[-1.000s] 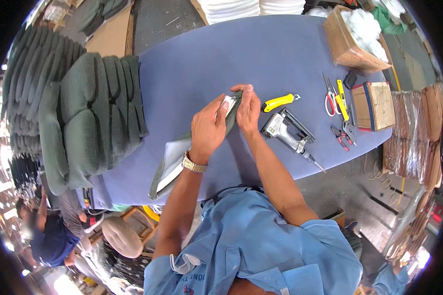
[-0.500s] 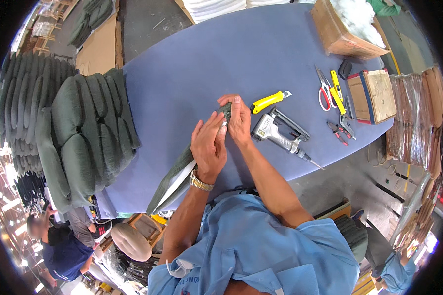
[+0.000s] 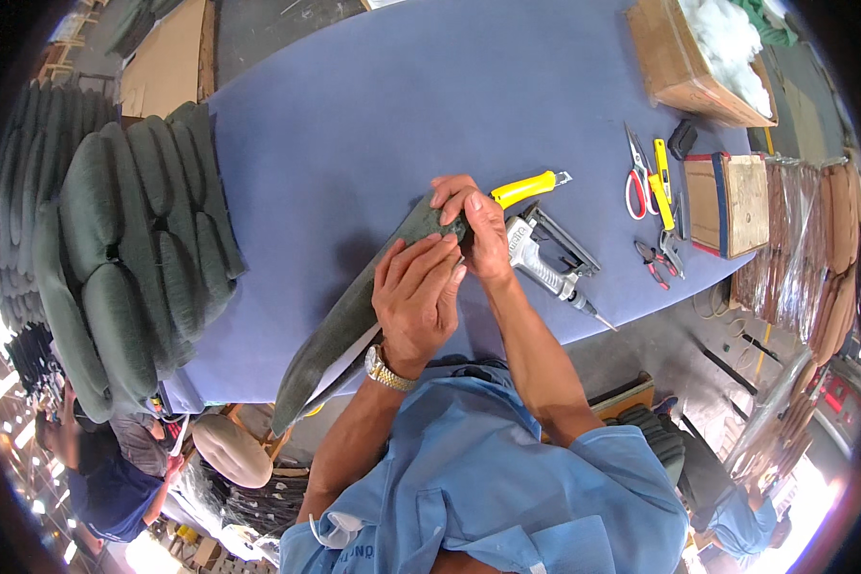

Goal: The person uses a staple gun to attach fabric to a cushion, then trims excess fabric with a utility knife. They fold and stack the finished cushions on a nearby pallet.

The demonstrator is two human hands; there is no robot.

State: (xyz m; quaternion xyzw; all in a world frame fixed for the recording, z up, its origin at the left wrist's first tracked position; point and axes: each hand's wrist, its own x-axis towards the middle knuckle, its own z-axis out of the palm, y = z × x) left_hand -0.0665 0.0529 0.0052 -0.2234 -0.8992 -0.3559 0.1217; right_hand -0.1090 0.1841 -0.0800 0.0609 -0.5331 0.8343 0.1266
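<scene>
A padded dark green cushion point(image 3: 333, 325) stands tilted on its edge in front of me, with a strip of its white underside showing. My right hand point(image 3: 486, 234) curls its fingers over the cushion's far corner. Against the same corner lies my left hand point(image 3: 416, 304), fingers close together and bent onto the fabric, a metal watch on the wrist. What the fingertips pinch between them is hidden. Just beyond my right hand are a yellow utility knife point(image 3: 528, 188) and a silver staple gun point(image 3: 543, 265), both lying on the blue-covered table point(image 3: 354, 115).
Stacked dark green cushions point(image 3: 134, 258) fill the table's left end. Toward the right lie scissors point(image 3: 638, 182), a yellow cutter point(image 3: 662, 177), pliers point(image 3: 654, 260) and a wooden box point(image 3: 741, 206). A carton point(image 3: 674, 57) of white stuffing stands at the far right. Other people work at both lower sides.
The cushion has turned so more of its green face shows and less white. Its far corner and my right hand have shifted slightly right, toward the knife and staple gun.
</scene>
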